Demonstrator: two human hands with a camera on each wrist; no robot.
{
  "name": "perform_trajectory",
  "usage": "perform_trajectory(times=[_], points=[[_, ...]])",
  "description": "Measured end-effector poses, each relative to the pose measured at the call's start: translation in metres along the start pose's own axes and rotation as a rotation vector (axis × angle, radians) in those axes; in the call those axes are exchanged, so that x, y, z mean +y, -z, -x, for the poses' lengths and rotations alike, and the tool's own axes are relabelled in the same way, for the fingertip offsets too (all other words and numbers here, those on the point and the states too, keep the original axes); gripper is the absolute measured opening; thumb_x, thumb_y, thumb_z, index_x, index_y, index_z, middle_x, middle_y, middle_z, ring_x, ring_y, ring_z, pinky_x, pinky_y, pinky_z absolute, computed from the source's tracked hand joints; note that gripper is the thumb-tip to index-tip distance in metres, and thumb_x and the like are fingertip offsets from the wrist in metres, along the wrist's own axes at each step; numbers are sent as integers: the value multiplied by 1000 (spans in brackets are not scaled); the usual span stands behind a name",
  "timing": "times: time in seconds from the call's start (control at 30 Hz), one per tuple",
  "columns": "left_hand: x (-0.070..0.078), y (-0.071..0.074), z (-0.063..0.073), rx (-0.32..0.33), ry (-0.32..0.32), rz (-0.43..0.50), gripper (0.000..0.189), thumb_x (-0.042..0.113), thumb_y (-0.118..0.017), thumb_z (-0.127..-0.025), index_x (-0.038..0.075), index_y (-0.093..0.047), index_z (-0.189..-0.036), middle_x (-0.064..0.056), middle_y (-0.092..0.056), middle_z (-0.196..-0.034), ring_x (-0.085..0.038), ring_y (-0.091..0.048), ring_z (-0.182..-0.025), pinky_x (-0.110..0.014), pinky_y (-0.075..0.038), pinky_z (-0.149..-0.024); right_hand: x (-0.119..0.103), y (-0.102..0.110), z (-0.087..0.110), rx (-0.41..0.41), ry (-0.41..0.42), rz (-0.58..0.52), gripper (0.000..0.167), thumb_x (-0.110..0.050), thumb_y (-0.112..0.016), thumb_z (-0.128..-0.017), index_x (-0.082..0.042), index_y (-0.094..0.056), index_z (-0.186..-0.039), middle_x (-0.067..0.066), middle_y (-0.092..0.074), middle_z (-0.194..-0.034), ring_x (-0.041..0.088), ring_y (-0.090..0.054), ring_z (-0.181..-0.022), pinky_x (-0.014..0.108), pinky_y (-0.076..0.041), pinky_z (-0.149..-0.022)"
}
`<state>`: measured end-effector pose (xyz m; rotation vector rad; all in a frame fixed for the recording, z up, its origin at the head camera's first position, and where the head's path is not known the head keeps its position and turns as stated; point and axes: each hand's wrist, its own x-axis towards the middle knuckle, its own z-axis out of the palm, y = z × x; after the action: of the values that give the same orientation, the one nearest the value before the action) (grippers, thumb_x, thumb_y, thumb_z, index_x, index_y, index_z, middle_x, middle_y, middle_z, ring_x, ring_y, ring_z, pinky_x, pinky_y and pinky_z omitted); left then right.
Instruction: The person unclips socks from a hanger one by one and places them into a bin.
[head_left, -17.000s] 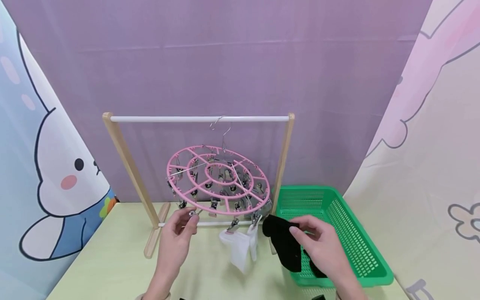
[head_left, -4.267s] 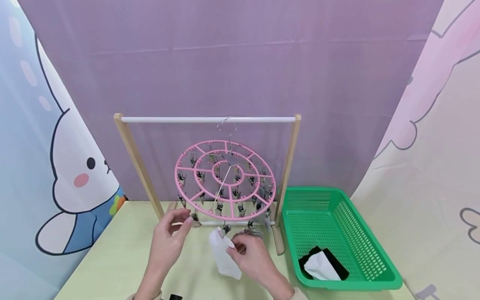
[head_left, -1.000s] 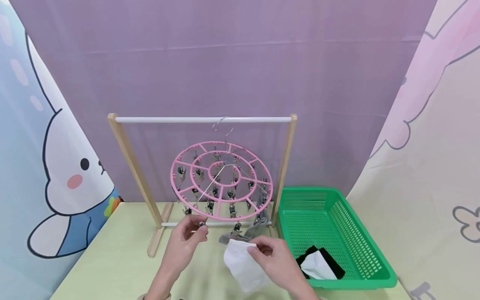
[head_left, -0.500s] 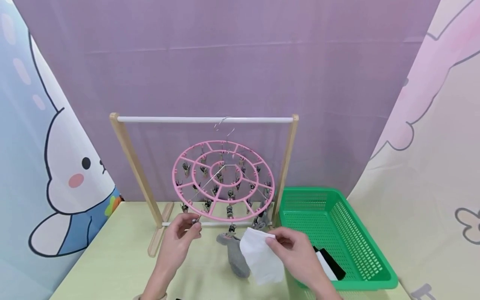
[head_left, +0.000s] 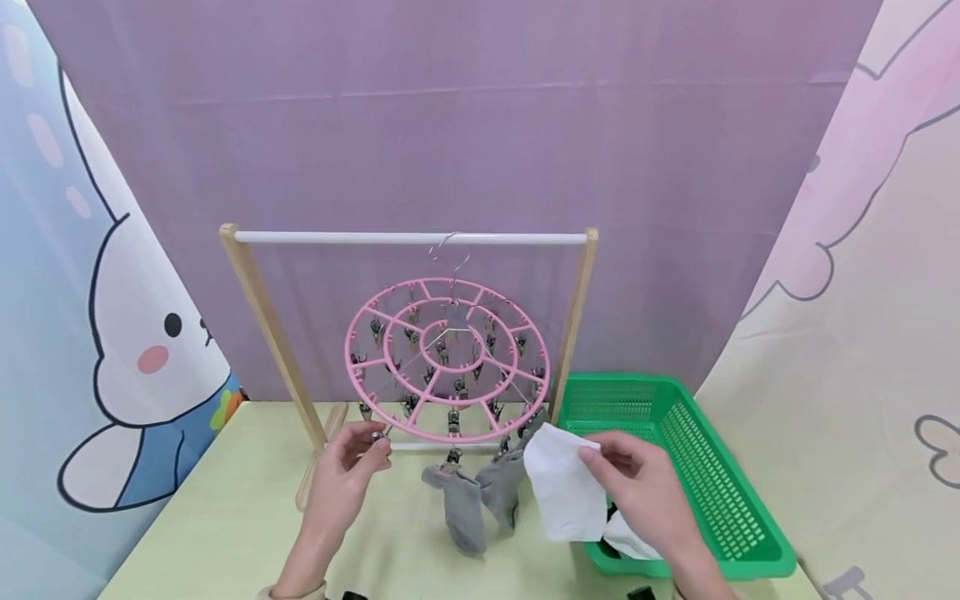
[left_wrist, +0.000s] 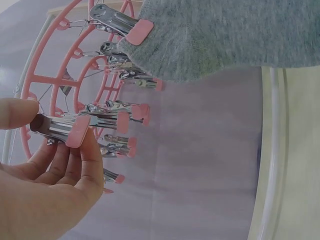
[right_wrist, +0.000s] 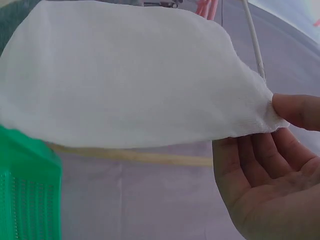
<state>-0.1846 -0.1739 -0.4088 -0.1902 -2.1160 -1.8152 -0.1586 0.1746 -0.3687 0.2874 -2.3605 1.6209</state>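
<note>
My left hand (head_left: 345, 479) pinches a metal clip (left_wrist: 57, 131) with pink tips between thumb and fingers, at the front left of the round pink hanger (head_left: 417, 414). My right hand (head_left: 648, 492) holds a white sock (head_left: 564, 492) by one end, thumb on top; the sock hangs over the left side of the green basket (head_left: 768, 525). Two grey socks dangle from clips at the hanger's front: one grey sock (head_left: 461, 508) in the middle, another grey sock (head_left: 501, 487) to its right. In the left wrist view a grey sock (left_wrist: 225, 35) fills the top.
The hanger's hook (head_left: 450, 246) rests on the white bar (head_left: 337, 238) of a wooden stand (head_left: 266, 333). Many clips dangle under its rings. Inside the basket lie a white sock (head_left: 628, 537) and something black, partly behind my right hand. A purple cloth (head_left: 480, 150) stands behind.
The black sock once in my right hand has gone, with black cloth now in the basket. The hanger has turned, bringing grey socks forward; my right hand has carried the white sock rightward.
</note>
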Motion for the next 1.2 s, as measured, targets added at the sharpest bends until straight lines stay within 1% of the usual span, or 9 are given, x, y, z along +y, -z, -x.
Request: perform_trajectory(times=[0.07,0.17,0.37,0.53,0.67,0.93,1.03,1.1,1.2], points=[[0,1,-1,8,-1,3,26,4,-62,-100,-7,-59,-124,-17,-62,-106,-11,-65,-88,-25,-60,-80,2,5,-1,27,24,22,14,-17,-72,-96,-6,-76,-105,5,-73,-90,16,-70,-78,27,-57,-69],[1,3,-2,21,14,7,27,4,-62,-100,-7,-59,-124,-16,-63,-107,-10,-65,-89,-24,-59,-80,5,12,-3,63,30,59,15,-17,-72,-97,-7,-76,-107,4,-73,-91,14,-69,-79,25,-56,-69],[2,5,-3,41,48,6,29,6,-62,-101,-6,-58,-126,-15,-63,-108,-10,-65,-90,-22,-58,-81,13,24,-6,137,8,95,17,-16,-73,-96,-6,-76,-108,5,-73,-95,10,-69,-81,21,-56,-70],[2,6,-3,48,54,5,29,6,-62,-101,-6,-58,-126,-13,-63,-107,-9,-65,-90,-22,-58,-81,25,33,-5,162,-36,106,19,-18,-73,-96,-4,-75,-109,7,-73,-97,9,-69,-81,21,-56,-70],[1,6,-3,54,51,3,28,5,-62,-101,-6,-59,-126,-12,-63,-105,-9,-65,-89,-22,-58,-80,36,35,-2,166,-90,121,21,-20,-72,-97,-4,-75,-109,7,-74,-98,8,-68,-83,21,-56,-71],[-1,6,-3,54,52,1,27,6,-62,-101,-5,-59,-125,-14,-62,-106,-10,-65,-89,-22,-58,-80,67,40,-1,181,-211,184,25,-23,-70,-98,-4,-74,-114,8,-73,-104,5,-63,-86,19,-53,-73],[-1,5,-2,53,54,6,27,6,-62,-101,-5,-58,-125,-17,-62,-108,-10,-65,-89,-22,-58,-81,82,43,0,154,-278,225,28,-23,-69,-99,-4,-72,-118,11,-72,-110,9,-62,-92,20,-53,-74],[-1,5,-2,51,52,10,28,5,-62,-101,-6,-58,-126,-20,-62,-109,-9,-65,-89,-21,-58,-81,92,45,1,127,-312,247,29,-22,-68,-99,-2,-71,-120,13,-71,-113,14,-63,-96,21,-53,-74],[0,4,-2,48,52,15,29,5,-62,-101,-7,-57,-126,-22,-62,-111,-9,-65,-89,-21,-57,-81,105,47,2,99,-327,305,27,-17,-67,-99,1,-70,-119,15,-71,-110,21,-64,-96,25,-54,-71]])
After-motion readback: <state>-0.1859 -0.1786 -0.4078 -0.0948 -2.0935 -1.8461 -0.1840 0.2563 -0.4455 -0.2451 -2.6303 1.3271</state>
